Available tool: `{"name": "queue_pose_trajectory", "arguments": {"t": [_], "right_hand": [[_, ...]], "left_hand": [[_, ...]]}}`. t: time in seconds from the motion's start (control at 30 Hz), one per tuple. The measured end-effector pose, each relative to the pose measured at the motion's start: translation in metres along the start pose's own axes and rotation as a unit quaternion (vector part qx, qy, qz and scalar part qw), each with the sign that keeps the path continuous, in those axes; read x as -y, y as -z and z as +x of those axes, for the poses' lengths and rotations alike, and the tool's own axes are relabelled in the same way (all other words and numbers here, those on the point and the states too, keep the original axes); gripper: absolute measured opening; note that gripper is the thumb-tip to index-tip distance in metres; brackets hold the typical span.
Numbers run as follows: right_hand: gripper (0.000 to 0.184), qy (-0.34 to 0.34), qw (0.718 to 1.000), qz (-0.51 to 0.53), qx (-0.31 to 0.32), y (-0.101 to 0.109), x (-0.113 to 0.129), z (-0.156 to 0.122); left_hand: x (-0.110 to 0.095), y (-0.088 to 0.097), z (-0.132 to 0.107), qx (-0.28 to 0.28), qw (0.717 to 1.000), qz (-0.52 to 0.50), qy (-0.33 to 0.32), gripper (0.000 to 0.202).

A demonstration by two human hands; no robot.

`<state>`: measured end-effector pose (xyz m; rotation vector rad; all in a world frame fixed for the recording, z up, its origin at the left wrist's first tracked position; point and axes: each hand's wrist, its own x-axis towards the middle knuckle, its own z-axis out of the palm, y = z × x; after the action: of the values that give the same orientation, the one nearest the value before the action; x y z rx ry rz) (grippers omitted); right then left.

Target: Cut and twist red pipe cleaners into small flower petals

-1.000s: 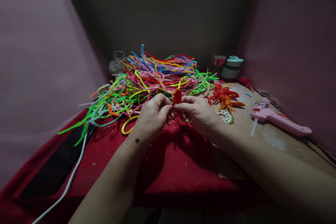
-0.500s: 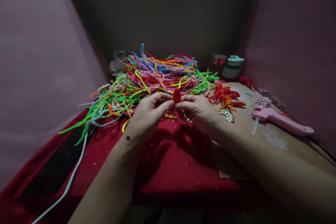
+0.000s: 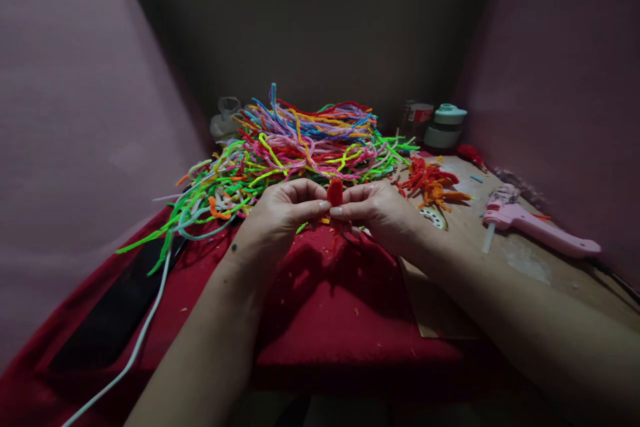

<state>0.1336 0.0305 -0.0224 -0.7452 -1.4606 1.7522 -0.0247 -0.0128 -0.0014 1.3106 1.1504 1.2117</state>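
Between my two hands stands a small red fuzzy piece [image 3: 335, 192], apparently bent pipe cleaner, with its rounded end upward. My left hand [image 3: 287, 210] pinches its lower left side between thumb and fingers. From the other side my right hand [image 3: 373, 210] grips it the same way, and the thumb tips nearly meet in front of it. The part below the thumbs is mostly hidden by my fingers. Right behind the hands lies a large heap of multicoloured pipe cleaners [image 3: 310, 140].
A red cloth [image 3: 340, 340] covers the table. To the right are red and orange pipe-cleaner pieces [image 3: 435, 183], a white holed disc [image 3: 433, 217], a pink glue gun [image 3: 543, 227] and a lidded cup [image 3: 445, 127]. On the left, a white cable [image 3: 145, 330] crosses a dark flat device [image 3: 115, 313].
The red piece sits slightly lower and tilts a little differently between my fingers. Both hands keep their pinch, and the whole view has shifted slightly.
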Motion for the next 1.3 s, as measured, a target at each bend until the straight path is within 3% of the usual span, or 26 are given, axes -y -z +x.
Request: {"name": "queue_pose_trajectory", "arguments": {"t": [0.43,0.6,0.87,1.13,1.3], "right_hand": [[0.014,0.017,1.000,-0.007,0.003,-0.003,0.002,-0.002],[0.011,0.008,0.999,-0.030,0.016,-0.006,0.007,-0.004],[0.007,-0.008,0.997,-0.011,0.077,-0.003,0.002,0.000],[0.019,0.015,0.998,-0.046,0.051,-0.007,0.008,-0.004],[0.008,-0.007,0.999,-0.036,0.037,-0.004,0.001,0.001]], "left_hand": [[0.002,0.003,0.001,0.021,0.997,-0.066,0.029,0.011],[0.000,0.001,0.001,0.007,0.995,-0.098,0.033,0.022],[0.001,0.003,0.000,0.035,0.997,-0.057,0.028,0.013],[-0.003,-0.004,-0.003,0.017,1.000,-0.008,-0.015,0.014],[-0.001,-0.013,-0.003,-0.053,0.990,0.119,-0.060,0.006]]}}
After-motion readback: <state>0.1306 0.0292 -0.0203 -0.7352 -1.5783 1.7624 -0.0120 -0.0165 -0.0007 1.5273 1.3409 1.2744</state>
